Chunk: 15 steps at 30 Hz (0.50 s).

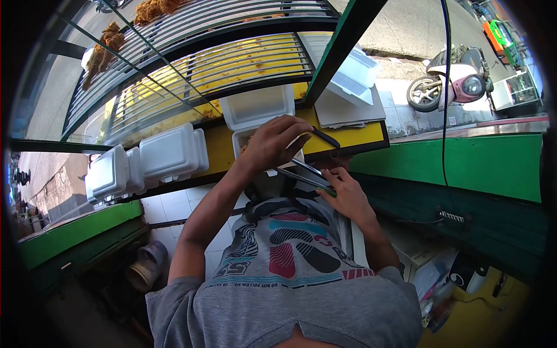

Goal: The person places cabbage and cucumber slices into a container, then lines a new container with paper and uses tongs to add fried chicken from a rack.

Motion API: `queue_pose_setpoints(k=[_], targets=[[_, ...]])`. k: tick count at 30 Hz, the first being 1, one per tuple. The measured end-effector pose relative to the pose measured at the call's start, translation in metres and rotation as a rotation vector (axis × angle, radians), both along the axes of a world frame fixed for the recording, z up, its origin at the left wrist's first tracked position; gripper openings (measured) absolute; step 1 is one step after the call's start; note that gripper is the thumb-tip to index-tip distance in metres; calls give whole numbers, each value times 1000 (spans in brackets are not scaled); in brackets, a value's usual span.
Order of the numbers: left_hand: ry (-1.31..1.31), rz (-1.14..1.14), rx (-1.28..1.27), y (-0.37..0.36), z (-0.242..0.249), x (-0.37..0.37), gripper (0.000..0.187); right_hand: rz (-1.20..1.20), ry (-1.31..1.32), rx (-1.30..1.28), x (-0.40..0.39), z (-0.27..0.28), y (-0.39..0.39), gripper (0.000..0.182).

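An open white foam box (258, 108) stands on the yellow counter (348, 137), its lid tipped back. My left hand (275, 142) is over the box's lower part, fingers bent and pressed together; what they hold, if anything, is hidden. Just to the right, my right hand (343, 194) is closed around metal tongs (307, 174), which point up and left toward the box. A black handle (326, 137) lies on the counter beside my left hand. Food in the box is mostly hidden by my left hand.
Closed foam boxes (168, 153) line the counter's left side. Above is a slatted rack (249, 61) with fried pieces (104, 52) behind glass. Paper sheets (351, 113) and open foam boxes (351, 75) lie at the right, near a green post (342, 49). A scooter (455, 81) stands outside.
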<state>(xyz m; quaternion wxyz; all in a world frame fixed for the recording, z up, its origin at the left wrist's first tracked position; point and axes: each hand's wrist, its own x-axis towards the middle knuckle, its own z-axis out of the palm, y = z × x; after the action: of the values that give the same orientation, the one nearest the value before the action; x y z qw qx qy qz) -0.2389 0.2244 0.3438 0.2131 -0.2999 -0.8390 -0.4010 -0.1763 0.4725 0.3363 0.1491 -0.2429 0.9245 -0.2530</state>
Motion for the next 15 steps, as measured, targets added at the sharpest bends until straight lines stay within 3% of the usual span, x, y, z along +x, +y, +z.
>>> queue_pose_setpoints(k=[2, 5, 12, 15], targets=[[-185, -3, -18, 26, -9, -39, 18, 52, 13, 31, -4, -6, 3, 51], [-216, -64, 15, 46, -35, -82, 16, 76, -3, 5, -9, -13, 10, 53], [-299, 39, 51, 15, -28, -51, 12, 1, -17, 1, -18, 33, 40, 55], [-301, 206, 214, -10, -33, -26, 10, -165, -34, -186, -28, 52, 56, 40]])
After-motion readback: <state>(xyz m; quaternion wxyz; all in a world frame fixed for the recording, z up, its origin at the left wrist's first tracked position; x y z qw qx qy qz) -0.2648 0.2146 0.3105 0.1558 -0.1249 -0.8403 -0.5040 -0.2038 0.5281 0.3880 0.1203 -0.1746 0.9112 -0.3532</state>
